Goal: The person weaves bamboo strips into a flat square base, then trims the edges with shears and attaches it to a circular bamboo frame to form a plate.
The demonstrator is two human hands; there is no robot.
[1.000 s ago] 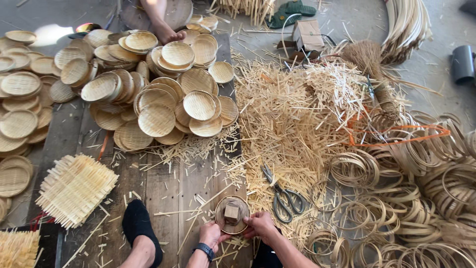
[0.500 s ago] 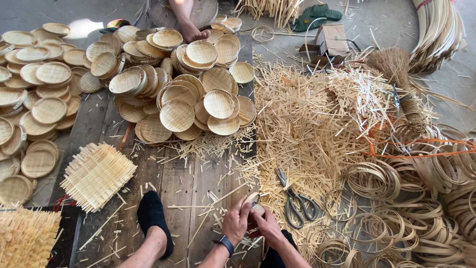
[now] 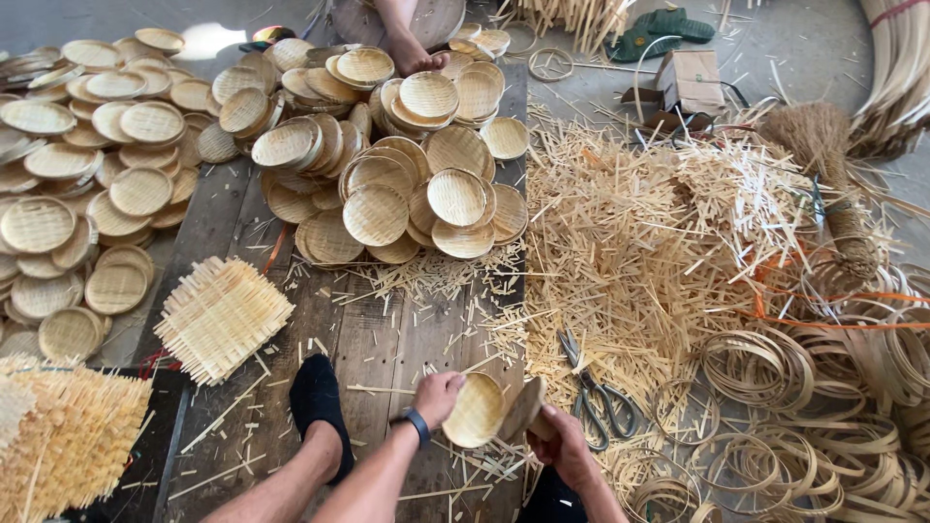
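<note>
Woven tray [image 3: 475,411] gripped upright by left hand [image 3: 438,395], right hand [image 3: 559,441] beside.

I am in a basket-making workshop. I sit on a floor of old wooden planks [image 3: 387,339]. Piles of little round woven trays [image 3: 387,184] lie all around me. Cut bamboo bits [image 3: 659,242], bamboo rings [image 3: 833,387], square woven mats [image 3: 223,315] and scissors [image 3: 596,392] lie near.

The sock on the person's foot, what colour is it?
Black; the sock shows in the head view.
</note>
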